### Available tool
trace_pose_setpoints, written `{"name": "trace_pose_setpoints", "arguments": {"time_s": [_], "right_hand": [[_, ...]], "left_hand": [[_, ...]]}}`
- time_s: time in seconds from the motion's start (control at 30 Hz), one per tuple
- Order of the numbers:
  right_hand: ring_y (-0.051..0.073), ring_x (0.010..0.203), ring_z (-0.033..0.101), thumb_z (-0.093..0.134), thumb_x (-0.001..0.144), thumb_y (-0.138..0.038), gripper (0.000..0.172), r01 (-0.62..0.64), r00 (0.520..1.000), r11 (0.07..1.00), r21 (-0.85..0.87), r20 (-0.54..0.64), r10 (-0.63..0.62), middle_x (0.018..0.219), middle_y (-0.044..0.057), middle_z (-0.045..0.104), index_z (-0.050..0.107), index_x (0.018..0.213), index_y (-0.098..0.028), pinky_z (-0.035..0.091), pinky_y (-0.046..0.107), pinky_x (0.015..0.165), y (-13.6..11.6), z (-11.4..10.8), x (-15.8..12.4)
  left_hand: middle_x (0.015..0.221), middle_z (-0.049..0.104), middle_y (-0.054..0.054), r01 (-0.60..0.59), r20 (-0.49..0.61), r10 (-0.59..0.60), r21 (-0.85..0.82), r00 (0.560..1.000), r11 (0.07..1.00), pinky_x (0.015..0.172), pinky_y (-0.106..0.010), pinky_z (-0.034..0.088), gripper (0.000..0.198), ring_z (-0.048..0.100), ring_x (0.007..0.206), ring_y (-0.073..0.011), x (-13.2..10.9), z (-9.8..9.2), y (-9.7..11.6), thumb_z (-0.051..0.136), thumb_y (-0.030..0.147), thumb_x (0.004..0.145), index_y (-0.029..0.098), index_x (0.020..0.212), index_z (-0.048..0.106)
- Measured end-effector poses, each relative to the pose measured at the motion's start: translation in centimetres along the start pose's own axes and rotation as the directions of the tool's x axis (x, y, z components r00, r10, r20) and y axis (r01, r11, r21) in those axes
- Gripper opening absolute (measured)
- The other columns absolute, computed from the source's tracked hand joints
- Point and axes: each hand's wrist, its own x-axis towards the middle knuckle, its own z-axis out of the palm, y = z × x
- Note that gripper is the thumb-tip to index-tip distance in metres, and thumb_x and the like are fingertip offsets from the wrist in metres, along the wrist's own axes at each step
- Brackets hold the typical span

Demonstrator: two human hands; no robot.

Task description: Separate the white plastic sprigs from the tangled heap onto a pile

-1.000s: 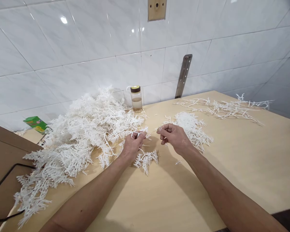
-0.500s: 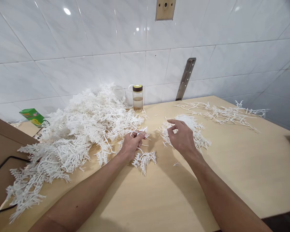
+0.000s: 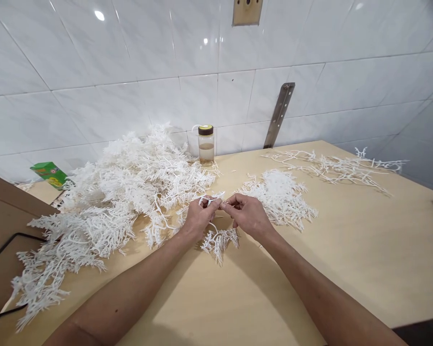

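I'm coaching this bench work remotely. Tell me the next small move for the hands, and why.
Probably pull the right hand away to snap a piece off the white sprig. Both hands pinch it close together, the left hand holding its stem, and a small pile of loose pieces lies just beyond the right hand.

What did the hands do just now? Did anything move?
The right hand swung left, away from the small white pile, and now pinches the plastic sprig together with the left hand. The left hand kept its hold in the same spot. The big pile and the jar did not move.
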Motion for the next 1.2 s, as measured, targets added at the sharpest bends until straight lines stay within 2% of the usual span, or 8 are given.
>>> {"name": "trace_pose_setpoints", "arguments": {"time_s": [0.1,0.2,0.43,0.57,0.7,0.8,1.03,1.2], "right_hand": [[0.017,0.066,0.062,0.063,0.084,-0.036,0.018,0.193,0.976,0.967,-0.166,-0.066,-0.206,0.074,0.003,0.067,0.065,0.073,-0.022,0.050,0.028,0.061,0.3,0.2,0.0],[0.018,0.075,0.060,0.054,0.090,-0.023,0.015,0.427,0.896,0.843,-0.327,0.028,-0.443,0.083,0.006,0.066,0.063,0.077,-0.021,0.048,0.029,0.071,0.4,0.6,-0.3],[0.015,0.066,0.055,0.051,0.090,-0.019,0.016,0.583,0.802,0.786,-0.205,0.298,-0.517,0.073,0.003,0.062,0.056,0.075,-0.021,0.044,0.028,0.065,-1.1,1.5,-1.7],[0.017,0.068,0.058,0.055,0.088,-0.026,0.009,0.408,0.906,0.886,-0.219,-0.022,-0.423,0.077,0.004,0.065,0.058,0.080,-0.021,0.048,0.029,0.064,-1.0,-0.7,-0.8],[0.021,0.072,0.062,0.056,0.081,-0.021,0.017,0.155,0.862,0.896,-0.415,-0.387,-0.328,0.090,0.010,0.067,0.061,0.097,-0.019,0.049,0.037,0.075,0.5,-4.8,1.3],[0.024,0.079,0.065,0.058,0.078,-0.021,0.034,0.061,0.833,0.890,-0.452,-0.469,-0.295,0.098,0.014,0.066,0.061,0.111,-0.015,0.049,0.040,0.079,1.1,-6.5,1.9],[0.014,0.055,0.059,0.060,0.084,-0.033,0.026,0.091,0.976,0.980,-0.174,-0.178,-0.123,0.085,0.005,0.071,0.066,0.106,-0.020,0.047,0.027,0.052,0.3,-4.1,1.1],[0.014,0.053,0.059,0.054,0.089,-0.059,0.047,-0.121,0.976,0.981,0.152,0.197,0.090,0.079,0.012,0.073,0.069,0.087,-0.015,0.047,0.025,0.043,0.3,-4.0,1.0]], "left_hand": [[0.050,0.045,0.005,0.033,-0.031,-0.032,0.028,0.999,0.999,0.047,-0.022,0.027,0.035,0.037,0.045,-0.0066,-0.1,0.1,-0.1,0.079,0.044,0.067,0.014,0.069,0.060],[0.051,0.047,0.005,0.088,-0.060,-0.087,0.017,0.994,0.996,0.048,-0.022,0.030,0.035,0.040,0.048,-0.0070,0.0,0.1,-0.4,0.080,0.042,0.066,0.015,0.065,0.058],[0.047,0.044,0.007,0.097,-0.107,-0.096,0.007,0.990,0.995,0.041,-0.021,0.024,0.039,0.034,0.041,-0.0059,1.2,-1.3,-0.3,0.079,0.048,0.067,0.015,0.071,0.058],[0.046,0.042,0.007,0.110,0.043,-0.109,-0.013,0.993,0.994,0.040,-0.021,0.019,0.041,0.030,0.039,-0.0047,1.5,-1.9,0.1,0.082,0.049,0.064,0.014,0.071,0.061],[0.042,0.041,0.004,0.077,0.179,-0.075,-0.002,0.981,0.997,0.041,-0.023,0.013,0.039,0.028,0.039,-0.0049,1.4,-1.9,0.3,0.078,0.050,0.069,0.013,0.069,0.066],[0.049,0.050,0.001,0.071,0.233,-0.058,-0.048,0.971,0.996,0.042,-0.023,0.014,0.036,0.033,0.042,-0.0052,1.3,-1.8,0.5,0.078,0.047,0.069,0.013,0.068,0.067],[0.065,0.064,-0.004,0.081,0.231,-0.048,-0.135,0.972,0.988,0.044,-0.022,0.022,0.031,0.038,0.044,-0.0052,0.7,-1.7,1.3,0.079,0.040,0.064,0.014,0.070,0.064],[0.061,0.060,-0.003,-0.253,0.418,0.114,0.295,0.901,0.921,0.051,-0.024,0.033,0.019,0.046,0.052,-0.0116,-1.7,-0.7,2.1,0.072,0.036,0.076,0.017,0.076,0.072]]}}
